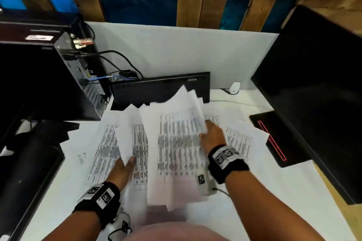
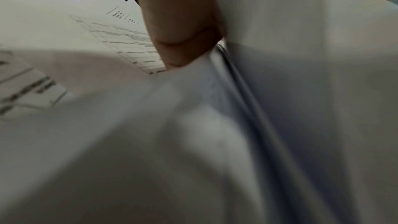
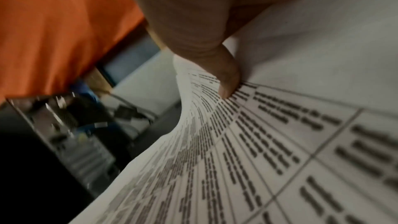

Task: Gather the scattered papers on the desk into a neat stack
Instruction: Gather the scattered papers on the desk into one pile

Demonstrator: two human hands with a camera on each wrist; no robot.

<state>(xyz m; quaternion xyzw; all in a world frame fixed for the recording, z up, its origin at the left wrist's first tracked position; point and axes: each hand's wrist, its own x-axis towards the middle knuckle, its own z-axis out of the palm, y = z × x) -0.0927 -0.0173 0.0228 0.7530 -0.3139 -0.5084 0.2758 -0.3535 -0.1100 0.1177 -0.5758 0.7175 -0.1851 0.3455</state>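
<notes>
A sheaf of papers (image 1: 176,143) is pinched at its edge by the right hand (image 1: 212,136), in front of the keyboard (image 1: 160,88); the left hand's (image 1: 122,171) fingers are clamped on another sheet (image 1: 127,135).

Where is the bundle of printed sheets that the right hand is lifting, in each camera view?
Head: the lifted bundle is centre frame, blurred, gripped by the right hand at its right edge.
Left wrist: probably the pale sheets filling the right side; uncertain.
Right wrist: the bundle fills the lower right, under the thumb.
Shared landmark: the computer tower, also lower left in the right wrist view.
</notes>
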